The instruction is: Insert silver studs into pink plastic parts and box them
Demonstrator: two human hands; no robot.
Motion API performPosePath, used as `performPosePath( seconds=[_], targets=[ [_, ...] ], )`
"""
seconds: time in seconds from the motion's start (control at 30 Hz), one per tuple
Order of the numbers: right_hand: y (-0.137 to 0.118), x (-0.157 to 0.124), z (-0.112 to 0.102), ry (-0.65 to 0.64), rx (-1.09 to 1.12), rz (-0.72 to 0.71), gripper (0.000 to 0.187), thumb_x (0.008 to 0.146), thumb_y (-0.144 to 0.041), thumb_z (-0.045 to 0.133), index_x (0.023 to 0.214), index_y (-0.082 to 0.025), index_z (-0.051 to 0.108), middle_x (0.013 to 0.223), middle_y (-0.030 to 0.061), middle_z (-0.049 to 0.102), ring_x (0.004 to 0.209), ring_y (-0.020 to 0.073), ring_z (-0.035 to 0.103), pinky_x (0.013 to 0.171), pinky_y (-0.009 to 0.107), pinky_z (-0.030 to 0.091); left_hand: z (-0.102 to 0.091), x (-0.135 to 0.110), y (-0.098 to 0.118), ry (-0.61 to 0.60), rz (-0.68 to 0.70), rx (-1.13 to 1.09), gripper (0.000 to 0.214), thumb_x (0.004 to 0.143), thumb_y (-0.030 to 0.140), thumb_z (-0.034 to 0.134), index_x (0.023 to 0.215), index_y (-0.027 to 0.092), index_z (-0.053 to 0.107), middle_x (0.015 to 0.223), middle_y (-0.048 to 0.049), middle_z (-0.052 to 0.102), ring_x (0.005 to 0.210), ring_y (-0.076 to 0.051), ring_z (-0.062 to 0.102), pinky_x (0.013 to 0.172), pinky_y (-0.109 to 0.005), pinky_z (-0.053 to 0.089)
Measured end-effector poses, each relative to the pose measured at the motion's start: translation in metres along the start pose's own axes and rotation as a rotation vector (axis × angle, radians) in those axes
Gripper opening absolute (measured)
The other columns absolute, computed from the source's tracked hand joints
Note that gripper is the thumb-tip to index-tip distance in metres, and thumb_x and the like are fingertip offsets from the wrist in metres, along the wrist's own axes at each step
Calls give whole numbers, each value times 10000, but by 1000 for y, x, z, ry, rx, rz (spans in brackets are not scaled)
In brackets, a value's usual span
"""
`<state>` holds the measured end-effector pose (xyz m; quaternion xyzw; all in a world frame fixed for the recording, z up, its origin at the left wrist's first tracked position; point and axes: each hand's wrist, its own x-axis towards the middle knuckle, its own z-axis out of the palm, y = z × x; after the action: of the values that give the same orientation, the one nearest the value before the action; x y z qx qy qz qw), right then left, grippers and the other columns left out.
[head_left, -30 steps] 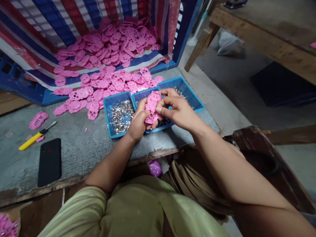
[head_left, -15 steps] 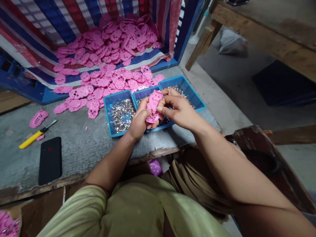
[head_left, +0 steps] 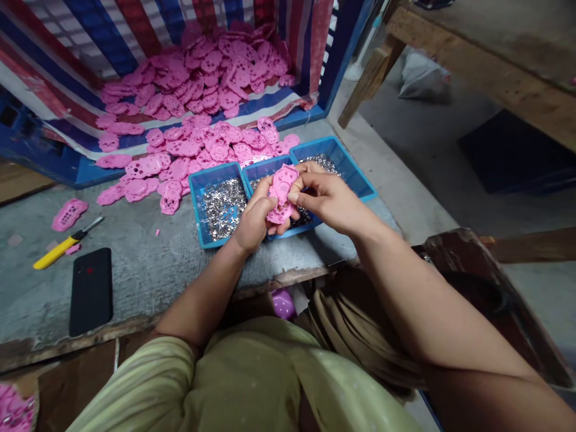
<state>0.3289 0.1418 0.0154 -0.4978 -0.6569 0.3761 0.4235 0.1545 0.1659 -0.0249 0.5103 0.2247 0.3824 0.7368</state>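
Note:
A pink plastic panel [head_left: 283,185] with small holes is gripped in my left hand [head_left: 255,223], fingers wrapped around its lower left side. My right hand [head_left: 326,198] pinches at the panel's right edge, thumb and forefinger together; whatever small thing may be between them is hidden. Below both hands stand three blue trays side by side. The left tray [head_left: 194,207], the middle tray [head_left: 288,233] and the right tray [head_left: 355,174] hold many small shiny metal pieces [head_left: 221,207]. The middle one is partly covered by my hands and the panel.
Behind the trays, a heap of pink panels [head_left: 211,72] spills from a crate lined with striped cloth [head_left: 135,27]. At left on the table [head_left: 148,264] lie a yellow-handled screwdriver [head_left: 56,252], a black phone [head_left: 90,292] and a loose pink panel [head_left: 69,214]. A wooden table [head_left: 477,66] stands at right.
Hardly anything differs. My right hand has shifted very slightly at the panel's edge, and both hands keep hold of it above the middle tray.

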Motion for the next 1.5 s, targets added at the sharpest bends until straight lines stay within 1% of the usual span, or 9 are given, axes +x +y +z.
performPosePath(
  seconds=[0.3, 0.53, 0.73, 0.87, 0.97, 1.07, 1.2, 1.3, 1.5],
  targets=[
    [3, 0, 3, 34, -15, 14, 189, 799, -296, 752, 667, -206, 650, 989, 80, 634, 1093, 266, 581, 1023, 447, 480, 1, 0, 3, -3, -48, -14, 706, 844, 401, 544, 1461, 130, 335, 788, -34, 708, 428, -108, 548, 368, -221, 276],
    [8, 0, 11, 107, -2, 27, 173, 764, -211, 729, 645, -206, 603, 1049, 72, 646, 1086, 250, 610, 1031, 448, 488, 2, 1, -1, 49, -10, -11, 626, 811, 364, 575, 1379, 160, 412, 717, -8, 665, 414, -109, 527, 363, -224, 263],
    [3, 1, 6, 164, 15, -46, 117, 837, -231, 720, 720, -215, 723, 1097, 73, 701, 1179, 248, 618, 1090, 463, 464, 3, 1, 6, 72, 7, -11, 597, 791, 291, 661, 1317, 199, 393, 707, 33, 670, 405, -88, 532, 364, -202, 269],
    [1, 3, -10, 277, 24, -46, 120, 878, -258, 691, 776, -214, 737, 1099, 80, 716, 1124, 243, 652, 951, 414, 531, 5, 1, 7, 65, 9, 10, 564, 808, 308, 697, 1274, 202, 398, 726, 34, 687, 410, -77, 526, 368, -205, 272],
    [12, 12, -32, 355, -49, 76, 160, 926, -293, 652, 808, -204, 713, 995, 67, 716, 903, 203, 664, 796, 368, 542, 4, 1, 5, 70, 24, 39, 529, 822, 344, 717, 1230, 206, 411, 719, 31, 686, 392, -75, 515, 359, -213, 263],
    [32, 25, -56, 262, -359, 315, 90, 879, -208, 697, 794, -181, 700, 805, 46, 684, 784, 186, 633, 801, 374, 534, 5, 0, 5, 77, 35, 68, 470, 821, 340, 723, 1167, 207, 435, 688, 30, 664, 377, -72, 503, 349, -212, 241],
    [56, 38, -64, -66, -874, 592, 74, 765, -125, 796, 774, -163, 733, 819, 106, 724, 920, 259, 700, 862, 392, 529, 8, -1, 6, 82, 59, 100, 401, 812, 288, 713, 1112, 206, 460, 648, 33, 634, 366, -68, 494, 346, -211, 228],
    [63, 43, -54, -185, -968, 637, 110, 781, -142, 787, 890, -150, 780, 977, 178, 778, 1033, 320, 731, 880, 392, 548, 9, -2, 6, 95, 94, 120, 373, 804, 247, 687, 1104, 205, 470, 644, 30, 643, 357, -70, 495, 348, -213, 242],
    [55, 47, -39, -244, -1086, 635, 338, 910, -181, 623, 1208, -92, 756, 1235, 284, 743, 1179, 392, 719, 925, 423, 578, 10, -3, 4, 148, 115, 128, 401, 779, 214, 658, 1149, 205, 502, 616, 54, 628, 341, -67, 480, 347, -210, 257]
  ],
)
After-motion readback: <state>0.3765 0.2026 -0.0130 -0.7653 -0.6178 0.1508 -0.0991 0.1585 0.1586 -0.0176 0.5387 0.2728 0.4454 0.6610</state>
